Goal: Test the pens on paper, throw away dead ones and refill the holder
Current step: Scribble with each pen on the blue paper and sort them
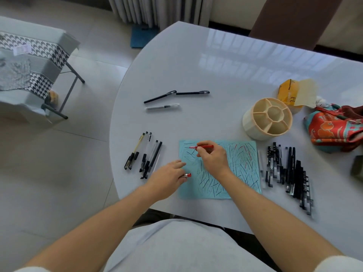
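Nearest the person, the left hand (169, 178) rests at the near-left edge of the blue paper (243, 169), its fingers pinching a red pen cap (187, 175) just over the sheet. A little farther in, the right hand (213, 158) grips the red pen (205, 147) by the middle of its barrel, tip pointing left above the scribbled paper; whether the tip touches cannot be told. The pen looks light, stiff and smooth, so a firm pinch on the barrel near the tip should steady it, and the small cap could slip easily. To the left of the paper lies a small group of pens (144, 158); to the right, a larger row of dark pens (286, 169). Beyond the paper's far-right corner stands the cream pen holder (248, 122), its compartments apparently empty. Farther out on the white table (196, 61) three more pens (174, 99) lie apart.
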`<control>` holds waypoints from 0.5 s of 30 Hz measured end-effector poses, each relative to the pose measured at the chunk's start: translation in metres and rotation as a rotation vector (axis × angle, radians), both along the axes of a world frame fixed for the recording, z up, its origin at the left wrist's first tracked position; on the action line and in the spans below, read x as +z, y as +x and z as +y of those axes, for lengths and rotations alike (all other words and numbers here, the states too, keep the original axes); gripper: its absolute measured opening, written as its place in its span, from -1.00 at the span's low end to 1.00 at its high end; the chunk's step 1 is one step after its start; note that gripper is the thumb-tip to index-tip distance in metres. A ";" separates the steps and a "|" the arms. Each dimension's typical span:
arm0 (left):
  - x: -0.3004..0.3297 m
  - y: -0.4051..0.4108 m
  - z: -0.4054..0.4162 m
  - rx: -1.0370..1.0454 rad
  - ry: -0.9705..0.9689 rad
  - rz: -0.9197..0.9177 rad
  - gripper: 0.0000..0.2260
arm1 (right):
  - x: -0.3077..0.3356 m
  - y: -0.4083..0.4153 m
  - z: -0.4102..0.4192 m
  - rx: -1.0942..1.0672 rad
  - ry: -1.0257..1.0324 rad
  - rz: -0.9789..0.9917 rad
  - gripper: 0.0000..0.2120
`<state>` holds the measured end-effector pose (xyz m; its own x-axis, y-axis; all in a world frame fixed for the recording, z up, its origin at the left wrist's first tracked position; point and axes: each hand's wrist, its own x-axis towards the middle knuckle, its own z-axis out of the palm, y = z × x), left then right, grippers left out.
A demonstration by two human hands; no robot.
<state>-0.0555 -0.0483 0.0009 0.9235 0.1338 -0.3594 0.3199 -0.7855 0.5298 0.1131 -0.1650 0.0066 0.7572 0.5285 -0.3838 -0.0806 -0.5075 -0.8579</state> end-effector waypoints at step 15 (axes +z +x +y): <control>-0.006 -0.003 -0.004 0.021 -0.039 0.020 -0.71 | -0.001 -0.007 -0.008 -0.040 0.008 -0.050 -0.91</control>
